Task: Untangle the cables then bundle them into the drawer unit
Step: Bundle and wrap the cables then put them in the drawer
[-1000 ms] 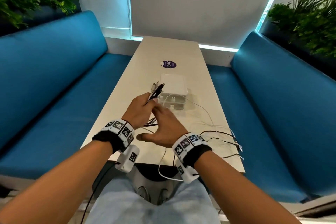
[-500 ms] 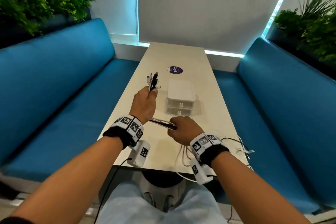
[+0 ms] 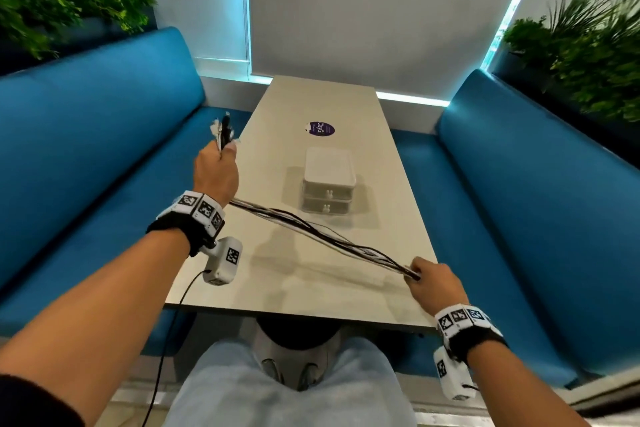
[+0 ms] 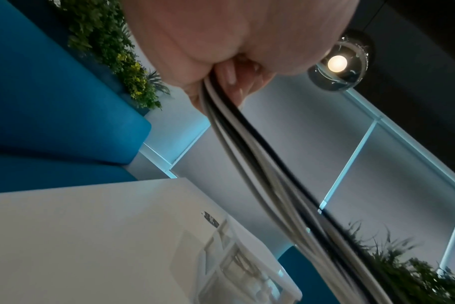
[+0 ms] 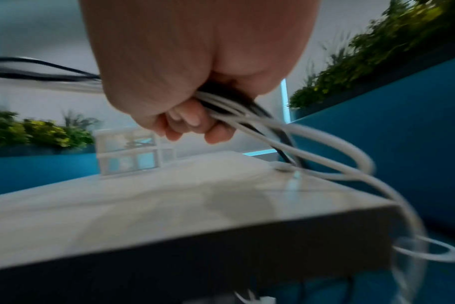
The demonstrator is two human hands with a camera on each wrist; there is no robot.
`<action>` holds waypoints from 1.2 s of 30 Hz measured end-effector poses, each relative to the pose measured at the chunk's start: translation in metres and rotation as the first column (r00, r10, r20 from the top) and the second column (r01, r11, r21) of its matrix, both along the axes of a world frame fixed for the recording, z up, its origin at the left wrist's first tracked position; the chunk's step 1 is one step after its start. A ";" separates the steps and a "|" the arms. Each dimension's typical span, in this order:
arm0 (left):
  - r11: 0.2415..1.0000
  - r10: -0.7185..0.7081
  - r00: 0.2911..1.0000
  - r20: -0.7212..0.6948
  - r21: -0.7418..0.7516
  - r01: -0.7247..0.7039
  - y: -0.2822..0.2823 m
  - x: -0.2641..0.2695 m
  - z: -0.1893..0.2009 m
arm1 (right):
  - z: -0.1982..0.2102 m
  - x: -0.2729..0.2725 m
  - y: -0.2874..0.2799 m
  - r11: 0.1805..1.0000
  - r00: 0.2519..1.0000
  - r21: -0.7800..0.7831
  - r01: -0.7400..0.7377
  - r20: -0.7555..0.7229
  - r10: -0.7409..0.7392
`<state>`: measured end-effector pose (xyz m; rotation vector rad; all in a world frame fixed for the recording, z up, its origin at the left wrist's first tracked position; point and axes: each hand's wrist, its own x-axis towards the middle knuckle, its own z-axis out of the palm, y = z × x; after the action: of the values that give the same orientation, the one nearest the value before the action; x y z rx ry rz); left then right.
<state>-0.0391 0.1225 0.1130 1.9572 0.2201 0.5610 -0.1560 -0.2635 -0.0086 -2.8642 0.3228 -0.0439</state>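
Nearby — drawer unit (image 3: 329, 180) behind cables (image 3: 322, 234)

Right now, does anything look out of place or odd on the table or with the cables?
Only one thing: beyond the right hand, the cables trail in loose loops off the table edge. The drawer unit sits square, both drawers closed.

Cables (image 5: 286, 131) smeared by motion at the lower right of the right wrist view, their loose ends cut off by the frame edge, drawer unit (image 5: 133, 152) blurred at centre left, its contents unreadable, sticker (image 3: 320, 129) text too small.
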 end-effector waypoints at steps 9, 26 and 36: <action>0.998 0.068 0.995 0.071 -0.012 -0.067 0.010 0.018 0.024 | -0.046 -0.036 -0.073 0.915 0.934 0.187 0.358 -0.099 -0.345; 0.997 0.068 0.994 0.083 0.026 -0.070 -0.014 0.021 0.022 | -0.078 -0.053 -0.103 0.913 0.903 0.092 0.397 -0.215 -0.371; 0.998 -0.054 0.987 0.152 0.038 0.048 -0.025 0.011 0.012 | -0.058 -0.048 -0.099 0.924 0.939 0.234 0.304 -0.236 -0.249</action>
<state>-0.0281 0.0974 0.1254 1.9362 0.0642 0.6819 -0.2041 -0.3625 -0.0662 -2.5368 0.7179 0.2240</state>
